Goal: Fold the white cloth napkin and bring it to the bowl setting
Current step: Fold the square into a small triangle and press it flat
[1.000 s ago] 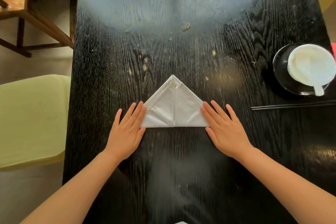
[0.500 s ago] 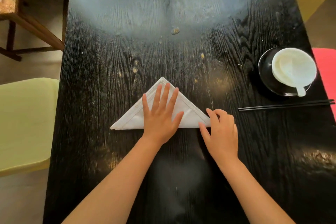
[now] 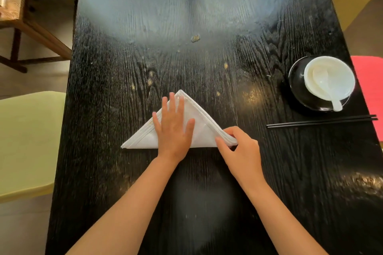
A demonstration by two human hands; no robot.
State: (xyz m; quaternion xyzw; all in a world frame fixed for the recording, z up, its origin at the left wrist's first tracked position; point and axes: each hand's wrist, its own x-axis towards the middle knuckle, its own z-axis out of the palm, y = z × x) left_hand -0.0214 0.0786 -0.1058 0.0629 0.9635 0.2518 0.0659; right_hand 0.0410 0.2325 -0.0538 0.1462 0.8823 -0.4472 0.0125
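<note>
A black wood-grain table (image 3: 207, 58) held a white napkin (image 3: 203, 132) folded into a triangle near its middle. At the right edge sat a black plate (image 3: 296, 89), with black chopsticks (image 3: 321, 121) lying just beside it.

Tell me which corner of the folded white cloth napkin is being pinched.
The right corner of the white triangular napkin, pinched by the right hand; the left corner lies free, and the left hand presses the middle flat.

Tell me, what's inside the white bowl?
A white spoon lies in the white bowl, its handle poking over the near rim. The bowl sits on a black plate. Nothing else shows inside.
</note>
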